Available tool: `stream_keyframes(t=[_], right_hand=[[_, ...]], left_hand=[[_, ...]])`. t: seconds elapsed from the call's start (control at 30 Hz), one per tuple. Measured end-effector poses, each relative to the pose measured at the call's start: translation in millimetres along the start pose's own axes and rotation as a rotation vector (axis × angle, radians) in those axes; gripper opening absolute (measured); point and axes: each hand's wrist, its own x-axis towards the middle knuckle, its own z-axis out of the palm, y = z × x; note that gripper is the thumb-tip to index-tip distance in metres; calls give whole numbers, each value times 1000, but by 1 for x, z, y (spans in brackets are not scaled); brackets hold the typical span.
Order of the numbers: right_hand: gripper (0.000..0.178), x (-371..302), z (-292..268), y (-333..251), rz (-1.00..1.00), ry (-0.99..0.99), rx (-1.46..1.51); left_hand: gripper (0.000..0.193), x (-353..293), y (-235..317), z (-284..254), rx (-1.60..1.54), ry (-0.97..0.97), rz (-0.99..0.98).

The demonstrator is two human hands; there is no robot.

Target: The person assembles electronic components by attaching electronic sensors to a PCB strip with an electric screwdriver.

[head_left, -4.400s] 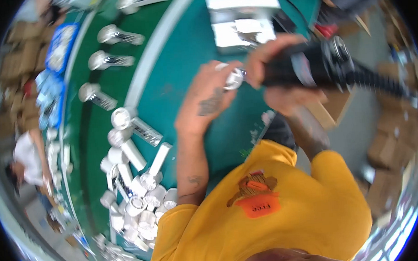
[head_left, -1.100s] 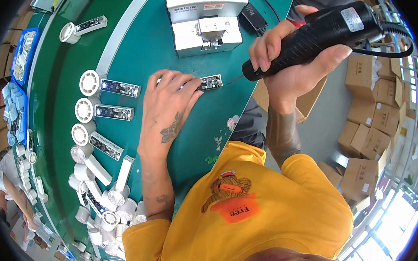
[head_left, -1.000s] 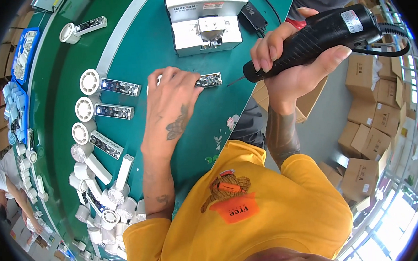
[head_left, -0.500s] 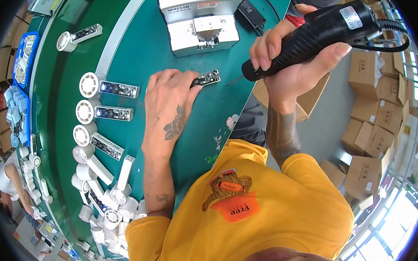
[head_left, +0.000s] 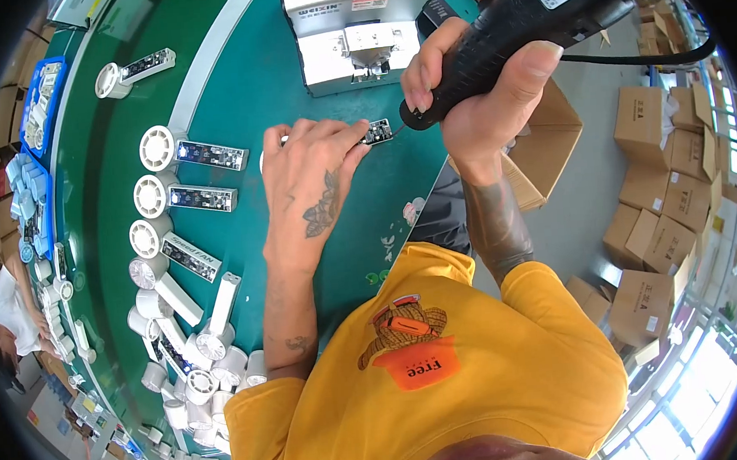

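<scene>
Green bench (head_left: 335, 232), green belt (head_left: 96, 188) left of it. White pile (head_left: 229, 361) at lower left, mixed faces; can't tell what's finished in it. Row (head_left: 202, 197) of three beside the left hand (head_left: 309, 162), plus a belt unit (head_left: 147, 65): boards bare, so they look unclosed; screws too small to read. Silver feeder (head_left: 366, 49) stands beyond the hands. Black driver (head_left: 513, 36) in the right hand (head_left: 483, 109), fingers wrapped round the barrel, thumb along its side. Left fingers bent, close together, thumb and index pinching the unit (head_left: 381, 131) on the bench, short of the feeder; its head is mostly covered. Bit (head_left: 398, 131) at its board's right end, contact unclear. My read: mid-step, not done; board uncovered.
</scene>
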Motion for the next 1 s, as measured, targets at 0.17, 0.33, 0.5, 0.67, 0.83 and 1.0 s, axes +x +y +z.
stream_keyframes(t=[0.17, 0.33, 0.5, 0.67, 0.83, 1.0], right_hand=[[98, -5, 4, -6, 168, -34, -222], [109, -19, 6, -7, 161, -125, -287], [112, -22, 8, -9, 221, -62, -299], [108, -25, 5, -5, 222, -95, -285], [103, -36, 3, -3, 198, -88, -313], [96, -46, -2, 4, 54, -105, -144]], left_hand=[[21, -3, -2, 2, 4, 26, 2], [21, -4, -5, 4, 12, 25, 29], [20, -7, -9, 8, 18, 55, 42], [20, -9, -11, 10, 32, 54, 53], [21, -9, -17, 10, 18, 61, 68], [26, -10, -18, 3, 144, 121, 45]])
